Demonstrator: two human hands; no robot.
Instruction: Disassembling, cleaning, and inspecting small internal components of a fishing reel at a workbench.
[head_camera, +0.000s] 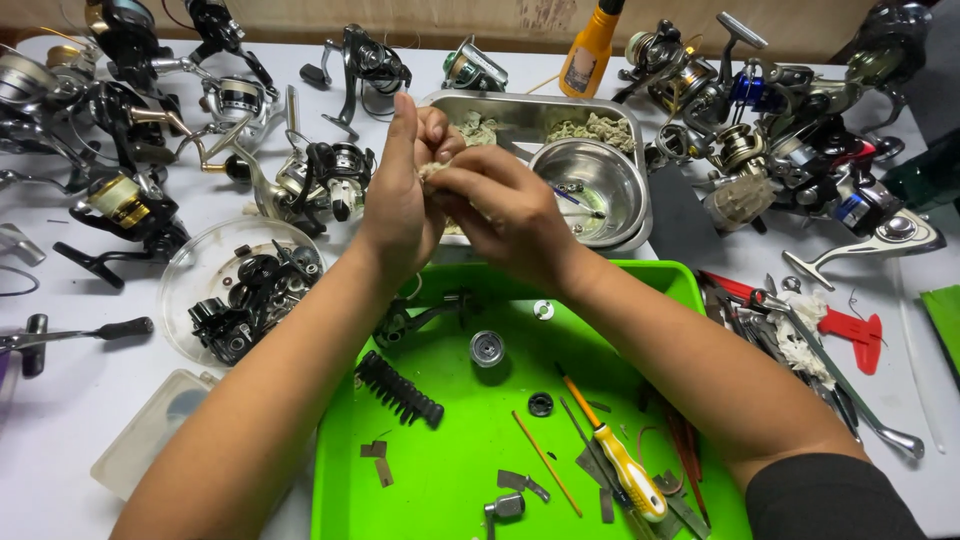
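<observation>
Both my forearms reach forward, bare, converging at centre. My left hand (400, 195) upright, palm turned inward, index finger pointing straight up, other fingers curled. My right hand (505, 215) meets it, fingers bent in pinch against left fingertips. Dark sleeve at right elbow.

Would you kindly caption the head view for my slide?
Both hands, left hand and right hand, pinch a small wad above a green tray, fishing reels around.
</observation>
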